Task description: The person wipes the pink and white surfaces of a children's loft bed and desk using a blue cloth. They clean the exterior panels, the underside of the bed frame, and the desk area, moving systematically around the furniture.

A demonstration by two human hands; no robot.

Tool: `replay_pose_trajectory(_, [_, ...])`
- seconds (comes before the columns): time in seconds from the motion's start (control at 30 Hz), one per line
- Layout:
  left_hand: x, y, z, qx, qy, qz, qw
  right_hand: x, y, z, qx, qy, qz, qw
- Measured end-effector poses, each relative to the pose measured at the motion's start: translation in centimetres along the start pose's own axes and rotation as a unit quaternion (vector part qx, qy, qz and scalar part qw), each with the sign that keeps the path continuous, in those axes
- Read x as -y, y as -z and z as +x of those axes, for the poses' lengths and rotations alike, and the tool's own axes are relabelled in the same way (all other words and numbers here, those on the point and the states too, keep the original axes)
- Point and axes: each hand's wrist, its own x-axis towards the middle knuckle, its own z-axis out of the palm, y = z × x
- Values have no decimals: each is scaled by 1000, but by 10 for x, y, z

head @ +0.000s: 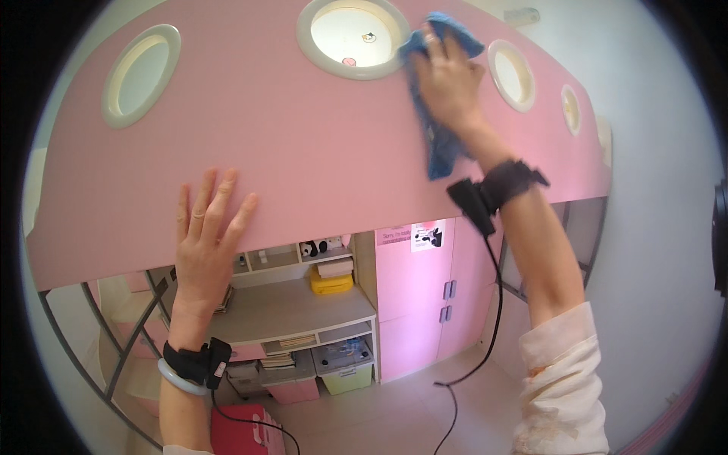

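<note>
A pink side panel point(273, 142) of a loft bed spans the upper part of the view, with round cream-rimmed openings cut through it. My right hand point(446, 79) presses a blue cloth point(446, 151) against the panel, just right of the large middle porthole point(400, 60). Part of the cloth hangs down below my palm. Lower on the left, my left hand point(207, 227) lies with spread fingers against the panel near its bottom edge and holds nothing. Black straps with small devices circle both wrists, with cables trailing from them.
Beneath the bed stand a desk point(273, 304) with shelves, a pink cabinet point(409, 335) and lidded storage bins point(347, 375). A red case point(236, 429) sits on the floor. Dark metal rails point(122, 352) are at the left. A white wall point(654, 239) rises at the right.
</note>
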Motion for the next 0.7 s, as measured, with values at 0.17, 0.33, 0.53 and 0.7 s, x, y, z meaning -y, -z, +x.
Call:
replay_pose_trajectory(0.17, [2,8,-4,20,-4,17,1000,46,45,-102,90,116,122,982])
replay_pose_trajectory(0.33, [-3,0,4,-4,-1,7,1000,-15,22,-56,58,158,-84,982])
replay_pose_trajectory(0.53, [-5,4,10,0,10,5,1000,1,-28,80,26,19,64,997])
replay_pose_trajectory(0.7, [0,8,9,17,7,14,1000,101,8,119,210,203,57,955])
